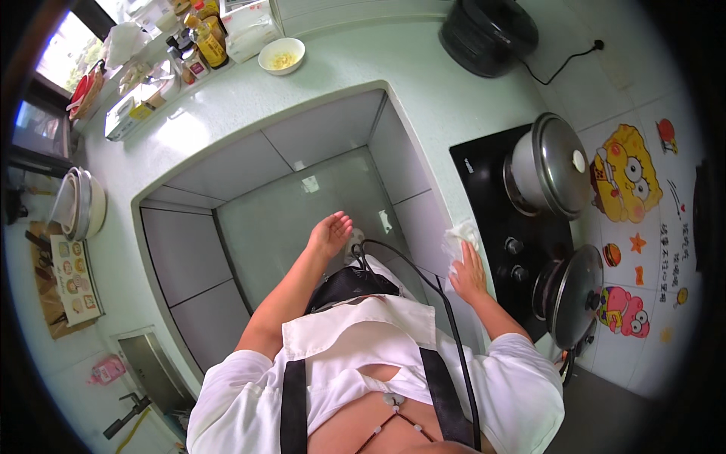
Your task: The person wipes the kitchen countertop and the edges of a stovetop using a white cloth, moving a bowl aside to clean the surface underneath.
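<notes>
My right hand presses a crumpled white paper towel against the pale counter strip beside the black gas cooktop. Its fingers lie over the paper. My left hand hangs in the air over the floor in front of me, with nothing in it and its fingers loosely extended. On the cooktop, a lidded pot stands on the far burner, and a pan with a glass lid sits on the near one. Two control knobs lie close to my right hand.
A white bowl of chopped pale yellow bits is on the far counter, near bottles and a tissue pack. A black appliance stands far right, its cord plugged into the wall. Stacked bowls and a sink are left.
</notes>
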### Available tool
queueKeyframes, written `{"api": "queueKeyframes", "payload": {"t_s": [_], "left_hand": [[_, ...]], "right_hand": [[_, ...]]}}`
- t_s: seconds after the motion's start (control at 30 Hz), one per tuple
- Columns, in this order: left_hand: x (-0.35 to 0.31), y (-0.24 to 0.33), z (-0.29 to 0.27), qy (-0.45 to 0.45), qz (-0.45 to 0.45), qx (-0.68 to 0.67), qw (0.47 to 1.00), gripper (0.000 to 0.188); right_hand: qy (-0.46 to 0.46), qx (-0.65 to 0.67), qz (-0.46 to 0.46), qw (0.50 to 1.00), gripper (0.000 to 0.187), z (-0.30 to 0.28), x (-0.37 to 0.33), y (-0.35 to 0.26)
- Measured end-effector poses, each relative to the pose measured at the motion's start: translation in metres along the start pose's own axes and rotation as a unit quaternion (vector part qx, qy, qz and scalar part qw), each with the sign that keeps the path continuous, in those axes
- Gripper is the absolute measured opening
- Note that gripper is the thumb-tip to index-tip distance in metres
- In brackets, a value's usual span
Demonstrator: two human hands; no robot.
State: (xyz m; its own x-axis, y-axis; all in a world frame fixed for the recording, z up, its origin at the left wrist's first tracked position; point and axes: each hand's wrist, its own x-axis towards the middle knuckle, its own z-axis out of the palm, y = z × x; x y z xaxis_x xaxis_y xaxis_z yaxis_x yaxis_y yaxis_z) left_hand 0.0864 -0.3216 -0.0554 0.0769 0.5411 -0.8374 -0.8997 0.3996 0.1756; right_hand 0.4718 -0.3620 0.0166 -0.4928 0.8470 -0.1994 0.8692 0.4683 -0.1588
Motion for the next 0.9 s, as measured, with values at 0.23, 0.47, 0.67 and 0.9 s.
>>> {"api": "queueKeyframes", "payload": {"t_s": [0.23, 0.47, 0.67, 0.9], "left_hand": [[0.026, 0.075, 0.037, -0.042, 0.014, 0.025, 0.999, 0.022], [0.066, 0.098, 0.054, -0.054, -0.089, 0.066, 0.992, 0.018], [0.103, 0.106, 0.056, -0.088, -0.165, 0.118, 0.975, 0.015], [0.141, 0.084, 0.035, -0.098, -0.182, 0.142, 0.968, 0.020]], "right_hand": [[-0.039, -0.020, -0.061, 0.997, 0.027, 0.007, -0.005, 0.023], [0.049, -0.005, 0.127, 0.991, 0.017, 0.015, 0.029, 0.000], [0.181, -0.037, 0.190, 0.964, 0.007, 0.020, 0.133, -0.019], [0.291, 0.076, 0.231, 0.925, 0.032, 0.009, 0.268, -0.040]]}}
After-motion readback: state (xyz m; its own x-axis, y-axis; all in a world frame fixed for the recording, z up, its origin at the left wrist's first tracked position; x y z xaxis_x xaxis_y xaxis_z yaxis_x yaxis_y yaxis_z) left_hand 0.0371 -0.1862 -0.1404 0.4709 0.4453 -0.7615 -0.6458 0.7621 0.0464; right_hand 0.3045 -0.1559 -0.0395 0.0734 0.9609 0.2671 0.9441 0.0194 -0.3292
